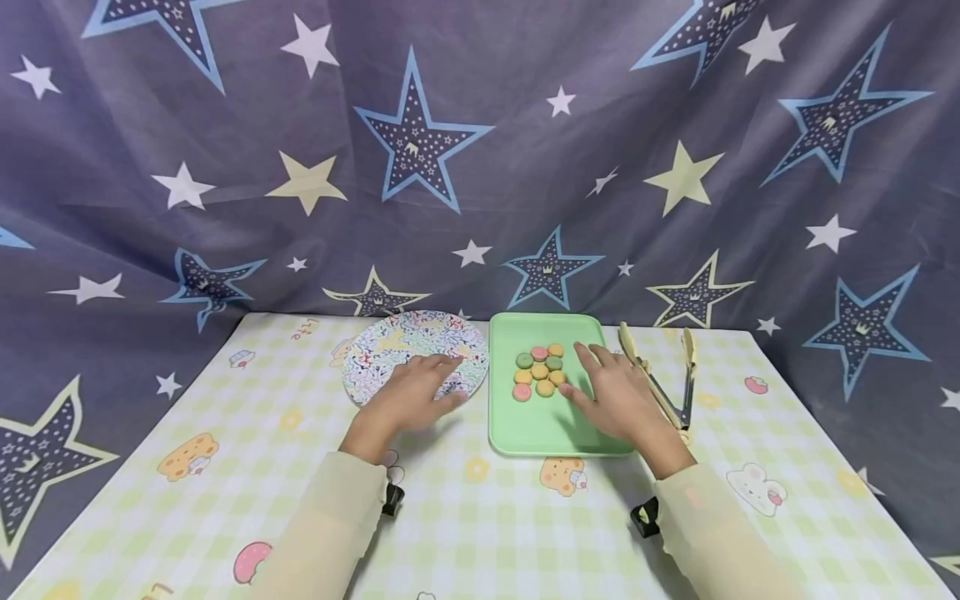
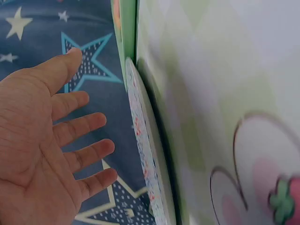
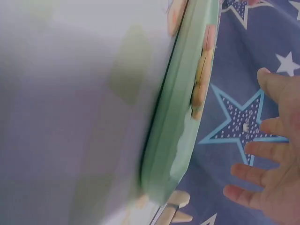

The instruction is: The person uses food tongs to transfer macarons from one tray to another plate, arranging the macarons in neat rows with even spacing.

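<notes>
Several small macarons [image 1: 540,372] in pink, green and yellow lie grouped on a light green tray [image 1: 517,433]. Left of the tray is a round, speckled multicoloured plate [image 1: 367,358]. My left hand [image 1: 414,392] hovers over the plate's near right part, fingers spread in the left wrist view and holding nothing. Over the tray's right side, my right hand [image 1: 618,396] hangs with fingers apart, also empty; its thumb appears close to the macarons in the head view. A pair of tongs [image 1: 687,379] with gold-coloured ends lies spread in a V, partly hidden behind the right hand.
A checked tablecloth [image 1: 480,533] with cartoon prints covers the table. Behind it hangs a dark curtain [image 1: 480,100] patterned with stars. Black straps with a small device [image 1: 647,517] sit under the wrists.
</notes>
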`<state>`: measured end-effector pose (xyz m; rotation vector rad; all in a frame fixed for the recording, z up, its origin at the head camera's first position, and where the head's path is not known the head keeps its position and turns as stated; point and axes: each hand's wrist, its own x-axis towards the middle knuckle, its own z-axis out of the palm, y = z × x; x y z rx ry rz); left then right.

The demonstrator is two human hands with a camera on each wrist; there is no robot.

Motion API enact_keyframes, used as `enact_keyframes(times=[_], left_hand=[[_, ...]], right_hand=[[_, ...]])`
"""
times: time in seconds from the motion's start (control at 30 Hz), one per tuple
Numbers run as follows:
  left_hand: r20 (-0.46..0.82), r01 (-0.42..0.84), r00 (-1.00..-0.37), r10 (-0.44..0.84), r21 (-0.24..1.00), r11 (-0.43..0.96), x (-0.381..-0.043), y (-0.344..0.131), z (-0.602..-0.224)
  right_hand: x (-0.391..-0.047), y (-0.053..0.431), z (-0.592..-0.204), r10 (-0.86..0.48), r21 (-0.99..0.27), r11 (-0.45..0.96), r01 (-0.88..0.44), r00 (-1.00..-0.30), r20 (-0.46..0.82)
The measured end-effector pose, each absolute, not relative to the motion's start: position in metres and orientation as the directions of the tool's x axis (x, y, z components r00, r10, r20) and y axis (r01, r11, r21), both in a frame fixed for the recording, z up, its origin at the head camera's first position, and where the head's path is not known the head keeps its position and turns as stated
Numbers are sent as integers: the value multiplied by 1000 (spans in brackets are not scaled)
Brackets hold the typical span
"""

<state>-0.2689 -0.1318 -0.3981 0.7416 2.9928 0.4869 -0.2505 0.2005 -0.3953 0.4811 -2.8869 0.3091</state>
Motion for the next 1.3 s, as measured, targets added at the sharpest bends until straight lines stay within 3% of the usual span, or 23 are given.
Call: enact_keyframes(times=[0.53, 0.83, 1.3], left_hand=[[127, 376, -926, 356, 396, 837, -286, -196, -403], [127, 269, -963, 237, 453, 850, -292, -234, -403], [51, 110, -993, 102, 655, 748, -305, -281, -411]], right_hand=[[-254, 250, -392, -158, -227, 955, -193, -973, 166], [-253, 283, -391, -77, -272, 956, -106, -991, 112], [-255, 310, -391, 26, -334, 942, 9, -999, 45]])
